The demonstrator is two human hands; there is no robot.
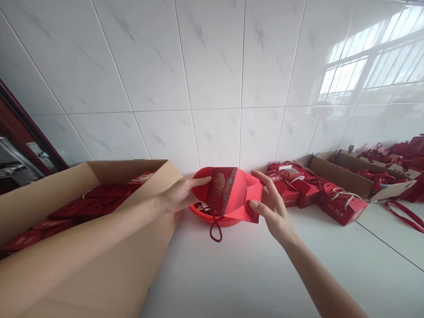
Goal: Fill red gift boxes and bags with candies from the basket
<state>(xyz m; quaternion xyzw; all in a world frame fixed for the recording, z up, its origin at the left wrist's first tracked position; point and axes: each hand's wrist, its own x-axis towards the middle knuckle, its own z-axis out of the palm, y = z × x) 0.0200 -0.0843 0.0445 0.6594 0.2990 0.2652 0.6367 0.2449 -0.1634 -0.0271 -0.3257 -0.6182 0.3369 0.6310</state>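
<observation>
A red folded-paper gift box (224, 191) with a gold emblem and a patterned band is held up between my two hands, its flaps partly open. My left hand (180, 193) grips its left end, index finger along the rounded flap. At the right end, my right hand (270, 204) pinches the box between thumb and fingers. A dark red cord loop (216, 232) hangs beneath it. Right below, partly hidden by the box, a red round basin (215, 220) holds small items I cannot make out.
A large cardboard box (132, 260) with several red boxes (102, 198) inside stands at the left. Right of the basin, several red gift boxes (342, 205) lie near an open carton (341, 179) and a red ribbon (406, 216). A tiled wall (215, 79) rises behind.
</observation>
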